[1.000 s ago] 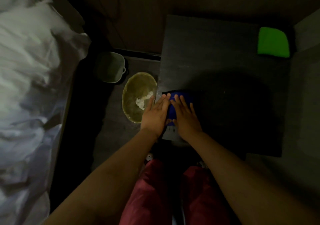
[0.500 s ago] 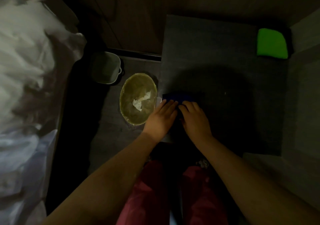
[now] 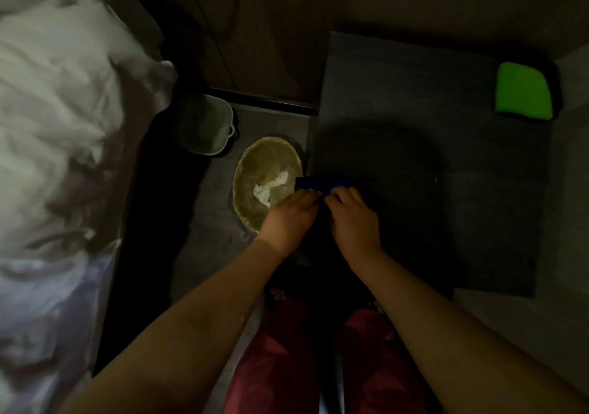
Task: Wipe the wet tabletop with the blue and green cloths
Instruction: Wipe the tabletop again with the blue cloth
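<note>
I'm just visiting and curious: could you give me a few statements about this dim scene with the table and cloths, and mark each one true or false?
1. Both hands, left hand and right hand, are at the blue cloth. True.
2. The green cloth is under the hands. False: it lies untouched at the tabletop's far right corner.
3. The blue cloth sits near the tabletop's left edge. True.
4. The round bin stands on the tabletop. False: it is on the floor, left of the table.
5. The bin is empty. False: white crumpled paper lies inside.

Blue cloth (image 3: pixel 322 183); bright green cloth (image 3: pixel 522 95); dark grey tabletop (image 3: pixel 446 146); red trousers (image 3: pixel 280 359).
</note>
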`<state>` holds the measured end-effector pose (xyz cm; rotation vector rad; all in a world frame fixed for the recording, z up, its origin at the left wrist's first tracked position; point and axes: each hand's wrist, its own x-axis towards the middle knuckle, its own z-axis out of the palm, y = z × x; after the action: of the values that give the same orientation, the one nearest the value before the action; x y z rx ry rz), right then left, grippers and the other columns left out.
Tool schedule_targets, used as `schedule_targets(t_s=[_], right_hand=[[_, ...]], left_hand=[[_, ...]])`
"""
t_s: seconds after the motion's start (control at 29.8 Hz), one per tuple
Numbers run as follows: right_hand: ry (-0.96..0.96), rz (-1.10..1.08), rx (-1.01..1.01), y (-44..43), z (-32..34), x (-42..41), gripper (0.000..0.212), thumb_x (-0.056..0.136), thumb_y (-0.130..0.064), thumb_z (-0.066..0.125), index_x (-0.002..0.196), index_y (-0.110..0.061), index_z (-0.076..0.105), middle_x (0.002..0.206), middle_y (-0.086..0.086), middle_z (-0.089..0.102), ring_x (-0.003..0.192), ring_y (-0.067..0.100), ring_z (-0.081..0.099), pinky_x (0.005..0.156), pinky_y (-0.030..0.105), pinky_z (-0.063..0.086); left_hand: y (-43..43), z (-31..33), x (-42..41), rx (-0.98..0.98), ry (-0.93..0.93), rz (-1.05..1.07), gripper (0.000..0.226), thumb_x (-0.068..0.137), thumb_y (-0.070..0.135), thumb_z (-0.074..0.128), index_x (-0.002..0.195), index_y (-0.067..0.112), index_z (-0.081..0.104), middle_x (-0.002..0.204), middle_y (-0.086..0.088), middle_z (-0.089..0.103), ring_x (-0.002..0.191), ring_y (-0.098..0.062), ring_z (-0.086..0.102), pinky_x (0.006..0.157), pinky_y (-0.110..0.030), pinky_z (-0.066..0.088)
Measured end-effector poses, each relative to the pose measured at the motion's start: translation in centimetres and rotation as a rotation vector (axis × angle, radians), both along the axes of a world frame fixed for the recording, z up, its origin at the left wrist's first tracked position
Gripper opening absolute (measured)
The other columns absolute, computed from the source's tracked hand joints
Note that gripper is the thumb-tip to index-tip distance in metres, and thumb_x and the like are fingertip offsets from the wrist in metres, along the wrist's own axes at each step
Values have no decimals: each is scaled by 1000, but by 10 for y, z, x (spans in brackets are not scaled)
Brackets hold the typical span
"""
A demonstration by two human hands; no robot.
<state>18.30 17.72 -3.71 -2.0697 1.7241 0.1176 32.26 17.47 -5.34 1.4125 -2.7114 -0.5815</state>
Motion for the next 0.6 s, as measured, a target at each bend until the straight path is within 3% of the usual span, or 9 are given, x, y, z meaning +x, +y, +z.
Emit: schedule_targets(t_s=[0.07,0.13,0.2,0.27,0.34,0.37,0.44,0.54,0.6], right_hand=[[23,4,-4,-2,-2,7,25,70,-1,73,94,-6,71,102,13,66,94,31,64,49,27,45],[44,10,-4,-5,1,10,24,71,-2,73,94,-6,70,105,13,66,97,31,63,50,28,47],[55,22,18,-12,4,14,23,80,-5,64,103,-5,66,115,14,61,107,32,57,59,32,48],[71,72,55,-26,4,23,28,90,-11,52,117,-8,59,128,12,51,119,29,47,71,35,46],[29,71,76,-45,7,39,28,95,-15,44,120,-10,55,130,11,47,120,26,44,73,32,39],[-7,44,64,-54,10,47,28,95,-16,42,120,-10,54,128,11,48,118,25,45,72,30,35],[-55,-5,-18,-68,16,61,28,95,-14,43,121,-11,53,126,12,49,118,26,45,75,30,37],[-68,70,-49,-77,21,75,29,94,-12,48,123,-10,53,127,12,47,122,27,42,81,32,42],[-124,64,-66,-80,26,83,30,93,-13,51,123,-9,55,125,13,49,121,28,43,81,34,44]], left_hand=[[-5,3,6,-4,-10,-30,23,61,9,61,79,9,76,92,-3,75,79,-17,72,58,-17,54],[-10,4,10,8,0,-33,31,49,6,81,80,7,75,89,-6,74,77,-20,72,54,-19,53],[-18,2,14,11,-41,0,41,50,9,86,88,5,73,97,-8,72,82,-22,71,56,-21,52],[-28,-2,21,46,-123,46,41,78,12,65,118,1,61,126,-13,59,106,-28,63,72,-30,53],[-40,1,30,69,-112,127,47,92,19,38,134,0,45,139,-18,45,118,-34,54,87,-36,50],[-46,4,38,72,-75,204,43,95,18,36,135,3,45,138,-16,47,119,-33,53,92,-31,45],[-55,14,53,1,80,425,27,93,9,46,117,6,58,115,-13,58,107,-30,57,78,-15,41],[-57,21,69,-1,149,485,16,84,2,54,98,2,62,100,-15,58,95,-32,56,69,-36,46],[-57,24,74,25,173,540,13,84,4,55,96,3,59,98,-16,57,92,-31,55,63,-38,42]])
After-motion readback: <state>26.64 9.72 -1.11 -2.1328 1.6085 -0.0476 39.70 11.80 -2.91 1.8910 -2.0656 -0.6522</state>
